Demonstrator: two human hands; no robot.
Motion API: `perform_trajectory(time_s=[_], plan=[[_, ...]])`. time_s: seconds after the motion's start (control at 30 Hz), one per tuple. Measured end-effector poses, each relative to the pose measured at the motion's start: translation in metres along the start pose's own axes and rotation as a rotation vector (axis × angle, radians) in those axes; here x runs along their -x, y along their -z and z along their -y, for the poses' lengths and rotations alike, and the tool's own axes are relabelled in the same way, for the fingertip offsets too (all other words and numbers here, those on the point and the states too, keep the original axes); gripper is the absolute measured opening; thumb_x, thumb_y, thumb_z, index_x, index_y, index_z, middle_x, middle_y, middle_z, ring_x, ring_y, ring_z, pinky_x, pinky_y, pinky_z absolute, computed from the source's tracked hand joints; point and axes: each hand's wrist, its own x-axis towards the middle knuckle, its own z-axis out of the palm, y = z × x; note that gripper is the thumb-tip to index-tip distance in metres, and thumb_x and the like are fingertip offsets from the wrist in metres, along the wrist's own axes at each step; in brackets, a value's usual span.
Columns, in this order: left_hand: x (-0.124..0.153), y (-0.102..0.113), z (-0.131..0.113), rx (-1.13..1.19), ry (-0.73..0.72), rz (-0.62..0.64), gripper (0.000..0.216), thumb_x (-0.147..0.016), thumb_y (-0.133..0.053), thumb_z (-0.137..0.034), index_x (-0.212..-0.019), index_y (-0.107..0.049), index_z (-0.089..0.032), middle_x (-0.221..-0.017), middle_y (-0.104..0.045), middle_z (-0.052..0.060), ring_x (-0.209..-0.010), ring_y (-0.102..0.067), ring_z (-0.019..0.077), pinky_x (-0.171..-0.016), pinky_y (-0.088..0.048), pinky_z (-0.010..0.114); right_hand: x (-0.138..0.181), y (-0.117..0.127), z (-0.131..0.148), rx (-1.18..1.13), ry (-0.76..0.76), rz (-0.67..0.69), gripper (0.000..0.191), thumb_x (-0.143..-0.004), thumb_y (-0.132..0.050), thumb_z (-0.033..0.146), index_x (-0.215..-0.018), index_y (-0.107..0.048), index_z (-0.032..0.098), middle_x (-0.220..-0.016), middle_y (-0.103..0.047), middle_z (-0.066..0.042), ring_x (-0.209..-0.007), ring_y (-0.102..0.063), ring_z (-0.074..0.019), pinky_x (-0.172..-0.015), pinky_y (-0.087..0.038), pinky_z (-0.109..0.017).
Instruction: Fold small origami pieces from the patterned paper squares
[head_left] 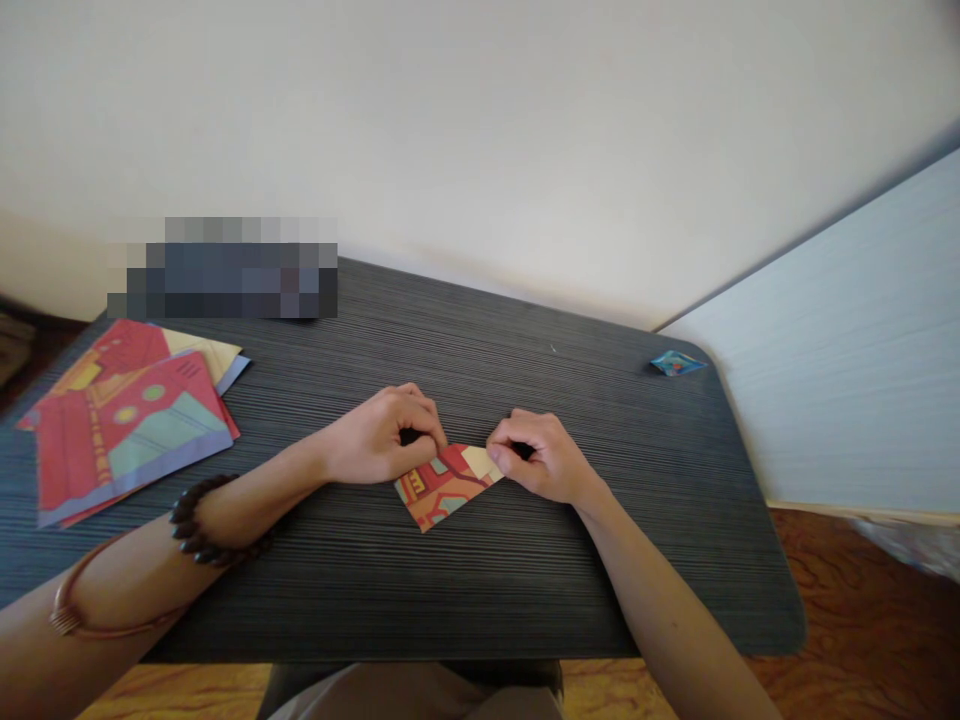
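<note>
Between the two hands, the folded paper [450, 490] is lying low over the dark table [337, 590], its printed red and orange side facing up and one point angling down toward the person. The left hand [386, 435] is closing its thumb and curled fingers on the upper left edge, while the right hand [544, 460] is pinching the pale corner at the other end; how firmly either is pressing, I cannot tell. The paper is looking very light, so weight is hardly mattering; it is probably bending easily across single layers and feeling stiffer where folds are doubling up. It is likely to be creasing for good wherever it is pressed, and tearing if the hands are pulling apart at a corner. Fingertip holds at the edges, as both hands are taking now, are seeming best, with flat pressure suiting the middle. The table's ridged-looking top may be giving some grip beneath. Beyond the left forearm, loose printed sheets [135, 430] are lying in an overlapping pile, and beyond the right hand, farther off, a small blue folded piece [677, 363] is resting near the table's far corner
</note>
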Motion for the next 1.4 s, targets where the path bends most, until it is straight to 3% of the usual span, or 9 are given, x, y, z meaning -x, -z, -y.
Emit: perform_trajectory(time_s=[0.13,0.33,1.0,1.17,1.4], plan=[[-0.001,-0.002,-0.002,-0.002,0.003,0.026,0.021,-0.085,-0.047,-0.021,-0.083,-0.068,-0.019,-0.077,-0.069,-0.002,-0.071,-0.057,0.0114,-0.081,-0.034,0.029,-0.001,-0.003,0.000,0.000,0.000,0.001,0.017,-0.084,-0.050,0.024,-0.069,-0.056,0.019,-0.058,-0.056,0.003,-0.055,-0.046,-0.0097,-0.064,-0.036,-0.024],[-0.004,-0.008,-0.002,-0.046,0.017,-0.013,0.019,-0.081,-0.052,-0.021,-0.071,-0.068,-0.020,-0.066,-0.066,-0.004,-0.067,-0.055,0.0099,-0.080,-0.035,0.027,-0.003,-0.013,0.003,0.048,0.031,0.011,0.014,-0.081,-0.049,0.019,-0.068,-0.054,0.019,-0.055,-0.053,0.005,-0.051,-0.043,-0.0085,-0.064,-0.033,-0.025],[-0.001,0.000,0.005,-0.061,-0.018,-0.021,0.019,-0.081,-0.051,-0.019,-0.075,-0.069,-0.019,-0.071,-0.067,-0.002,-0.068,-0.056,0.0112,-0.078,-0.040,0.026,-0.001,0.004,-0.002,-0.005,0.003,0.098,0.027,-0.089,-0.048,0.030,-0.065,-0.055,0.018,-0.059,-0.058,0.003,-0.055,-0.048,-0.0096,-0.069,-0.039,-0.026],[0.002,0.005,0.008,0.124,0.025,-0.040,0.029,-0.087,-0.045,-0.016,-0.109,-0.063,-0.021,-0.093,-0.071,0.000,-0.084,-0.062,0.0130,-0.079,-0.045,0.024,0.001,0.007,0.000,-0.041,-0.030,0.065,0.027,-0.089,-0.050,0.030,-0.065,-0.055,0.018,-0.053,-0.054,0.004,-0.056,-0.049,-0.0102,-0.066,-0.038,-0.025],[0.001,0.002,0.019,0.237,-0.154,-0.069,0.024,-0.085,-0.052,-0.012,-0.100,-0.069,-0.020,-0.095,-0.071,0.006,-0.091,-0.063,0.0156,-0.081,-0.050,0.027,0.002,0.006,-0.007,0.076,-0.059,-0.036,0.022,-0.090,-0.051,0.031,-0.074,-0.061,0.018,-0.063,-0.062,0.002,-0.060,-0.052,-0.0102,-0.072,-0.038,-0.027]])
